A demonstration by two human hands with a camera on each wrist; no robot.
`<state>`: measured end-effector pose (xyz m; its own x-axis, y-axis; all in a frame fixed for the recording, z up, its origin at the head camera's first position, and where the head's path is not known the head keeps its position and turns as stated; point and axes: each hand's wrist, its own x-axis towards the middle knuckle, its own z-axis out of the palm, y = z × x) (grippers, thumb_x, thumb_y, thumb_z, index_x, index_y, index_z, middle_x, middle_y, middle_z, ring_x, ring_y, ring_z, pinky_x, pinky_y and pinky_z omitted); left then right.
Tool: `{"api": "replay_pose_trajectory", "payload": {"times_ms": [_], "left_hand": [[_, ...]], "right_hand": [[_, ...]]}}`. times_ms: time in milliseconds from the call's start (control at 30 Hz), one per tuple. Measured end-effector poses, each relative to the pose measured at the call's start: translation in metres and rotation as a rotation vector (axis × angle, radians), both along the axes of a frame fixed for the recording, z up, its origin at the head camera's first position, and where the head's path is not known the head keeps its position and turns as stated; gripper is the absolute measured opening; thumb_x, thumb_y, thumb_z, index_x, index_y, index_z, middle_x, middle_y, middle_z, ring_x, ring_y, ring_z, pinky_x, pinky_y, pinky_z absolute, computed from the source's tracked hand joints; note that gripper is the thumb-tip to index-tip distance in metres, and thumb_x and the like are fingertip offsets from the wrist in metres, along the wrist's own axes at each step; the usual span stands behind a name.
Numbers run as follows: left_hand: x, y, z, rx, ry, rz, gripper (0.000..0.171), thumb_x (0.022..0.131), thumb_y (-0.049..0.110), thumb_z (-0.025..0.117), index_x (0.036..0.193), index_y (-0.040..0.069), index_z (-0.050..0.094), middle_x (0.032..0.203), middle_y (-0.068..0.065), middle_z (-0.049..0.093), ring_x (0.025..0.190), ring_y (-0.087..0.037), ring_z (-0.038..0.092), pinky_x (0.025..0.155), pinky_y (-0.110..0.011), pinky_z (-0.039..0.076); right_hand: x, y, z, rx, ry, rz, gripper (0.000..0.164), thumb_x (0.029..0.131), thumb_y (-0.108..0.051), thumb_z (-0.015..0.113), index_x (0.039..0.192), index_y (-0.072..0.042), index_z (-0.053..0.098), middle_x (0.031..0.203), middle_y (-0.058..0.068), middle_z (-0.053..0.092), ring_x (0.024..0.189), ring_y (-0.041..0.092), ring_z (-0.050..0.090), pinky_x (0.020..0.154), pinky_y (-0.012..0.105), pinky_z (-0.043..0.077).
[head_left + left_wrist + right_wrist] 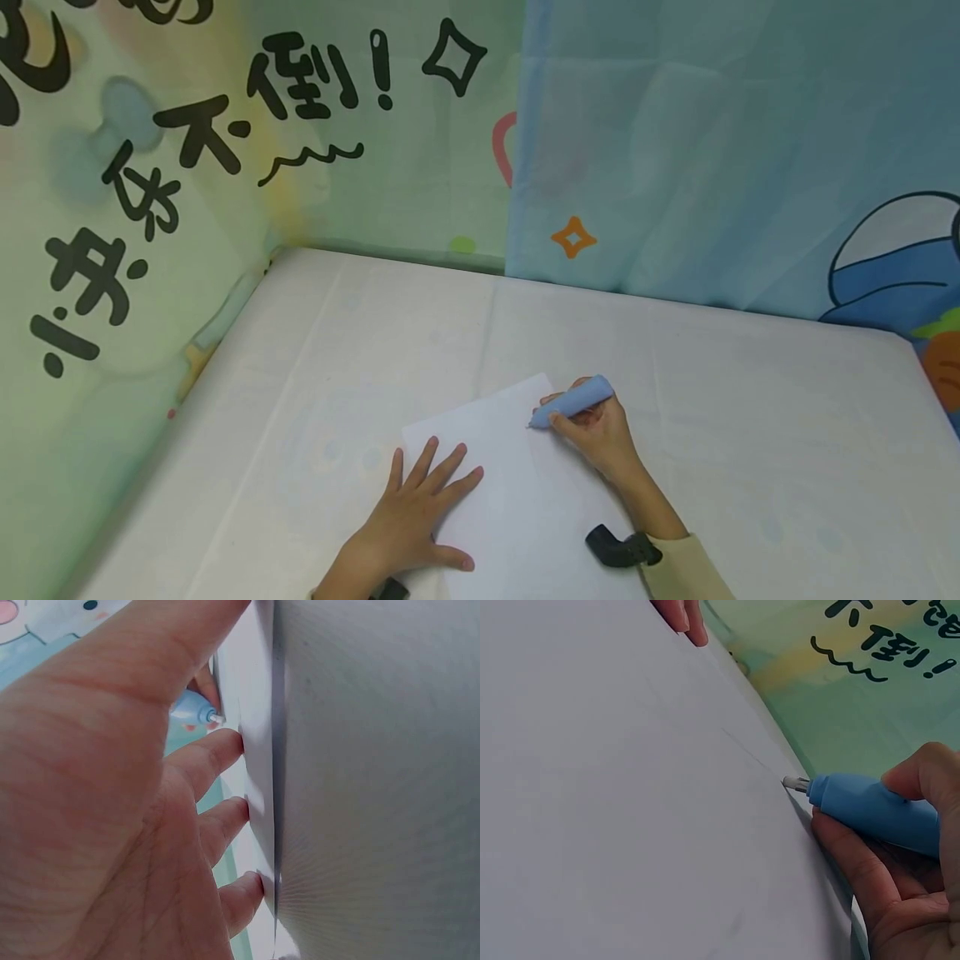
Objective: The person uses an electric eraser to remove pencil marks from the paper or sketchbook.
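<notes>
A sheet of white paper (517,500) lies on the table in front of me, turned at a slant. My left hand (420,508) rests on its left side, fingers spread wide and straight. In my right hand (600,429) I grip a thick light-blue electric eraser (877,810) like a pen. Its white tip, set in a small metal holder, points down at the paper near the upper right edge. A faint grey line (746,750) on the paper runs up to that tip in the right wrist view. In the left wrist view the eraser (193,709) shows beyond my thumb.
A white cloth covers the table (360,333). Printed curtains stand along its left side (187,208) and back (675,167), with dark lettering and cartoon shapes. A black wrist strap piece (622,547) sits at my right sleeve, over the paper's lower right.
</notes>
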<state>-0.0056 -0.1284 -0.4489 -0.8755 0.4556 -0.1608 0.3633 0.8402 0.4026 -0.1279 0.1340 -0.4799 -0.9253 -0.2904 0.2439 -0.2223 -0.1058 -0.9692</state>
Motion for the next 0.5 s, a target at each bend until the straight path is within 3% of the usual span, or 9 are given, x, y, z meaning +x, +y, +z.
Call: {"api": "replay_pose_trajectory", "payload": {"times_ms": [300,500], "left_hand": [[-0.0002,0.0002,0.0017,-0.018,0.005,-0.003,0.098,0.07,0.064,0.074,0.152,0.025,0.036,0.162,-0.004,0.023,0.149,-0.038,0.012,0.112,-0.068,0.011],[-0.0002,-0.0005,0.0022,0.006,0.02,-0.007,0.098,0.069,0.065,0.073,0.151,0.025,0.037,0.161,-0.005,0.025,0.148,-0.038,0.014,0.11,-0.07,0.012]], "right_hand": [[0.0002,0.001,0.0005,-0.004,-0.013,0.021,0.036,0.078,0.024,0.061,0.102,0.019,0.034,0.092,0.005,0.074,0.083,0.014,0.073,0.078,0.023,0.056],[0.0003,0.0001,0.0018,0.021,-0.013,-0.004,0.037,0.078,0.023,0.062,0.104,0.019,0.035,0.094,-0.001,0.074,0.085,0.012,0.073,0.079,0.022,0.056]]}}
